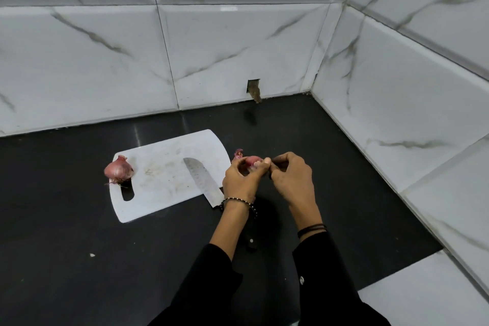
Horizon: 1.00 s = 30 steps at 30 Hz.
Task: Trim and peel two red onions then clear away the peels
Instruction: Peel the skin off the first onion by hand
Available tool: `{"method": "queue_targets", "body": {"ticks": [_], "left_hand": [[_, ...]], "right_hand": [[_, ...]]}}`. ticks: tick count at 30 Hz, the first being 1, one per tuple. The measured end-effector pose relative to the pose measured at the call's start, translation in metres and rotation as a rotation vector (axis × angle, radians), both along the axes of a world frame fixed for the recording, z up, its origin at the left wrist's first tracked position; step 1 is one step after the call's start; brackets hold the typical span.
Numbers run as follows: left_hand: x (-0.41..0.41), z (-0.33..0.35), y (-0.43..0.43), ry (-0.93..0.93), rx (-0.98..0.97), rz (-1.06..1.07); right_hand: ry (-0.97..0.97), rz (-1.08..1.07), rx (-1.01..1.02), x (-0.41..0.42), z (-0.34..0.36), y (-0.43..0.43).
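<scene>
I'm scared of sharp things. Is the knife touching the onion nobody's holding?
Apart. The head view shows bare white cutting board between the unpeeled red onion and the knife blade.

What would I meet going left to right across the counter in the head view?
The unpeeled onion → knife → left hand, gripping the second onion → right hand, pinching at that onion.

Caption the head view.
Left hand and right hand peel a red onion over the black counter; another onion and a knife blade lie on the cutting board.
</scene>
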<state>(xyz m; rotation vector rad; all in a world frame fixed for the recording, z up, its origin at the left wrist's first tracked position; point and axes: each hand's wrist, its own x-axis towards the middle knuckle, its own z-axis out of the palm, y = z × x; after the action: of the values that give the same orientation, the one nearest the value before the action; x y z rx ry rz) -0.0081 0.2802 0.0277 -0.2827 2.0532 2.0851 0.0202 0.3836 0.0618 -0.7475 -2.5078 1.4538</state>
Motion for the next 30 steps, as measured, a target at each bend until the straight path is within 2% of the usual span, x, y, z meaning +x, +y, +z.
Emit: {"method": "queue_targets", "body": {"ticks": [3, 6, 10, 15, 22, 30], "left_hand": [[-0.007, 0.001, -0.005, -0.051, 0.059, -0.104], [-0.013, 0.002, -0.008, -0.124, 0.193, -0.126], [-0.015, 0.000, -0.010, -0.118, 0.223, -0.124], [-0.008, -0.013, -0.003, -0.024, 0.135, -0.078], [-0.010, -0.012, -0.003, 0.111, -0.183, -0.055], [-0.018, -0.002, -0.004, 0.164, -0.259, -0.050]], "right_hand": [[0.024, -0.053, -0.015, 0.000, -0.001, -0.002], [0.049, -0.097, -0.062, -0.003, 0.002, -0.002], [0.026, -0.102, -0.054, -0.006, 0.004, 0.000], [-0.048, -0.080, 0.013, -0.008, -0.002, 0.002], [-0.048, -0.099, -0.088, -0.009, -0.016, -0.001], [-0.077, -0.067, -0.191, -0.021, -0.004, -0.004]]}}
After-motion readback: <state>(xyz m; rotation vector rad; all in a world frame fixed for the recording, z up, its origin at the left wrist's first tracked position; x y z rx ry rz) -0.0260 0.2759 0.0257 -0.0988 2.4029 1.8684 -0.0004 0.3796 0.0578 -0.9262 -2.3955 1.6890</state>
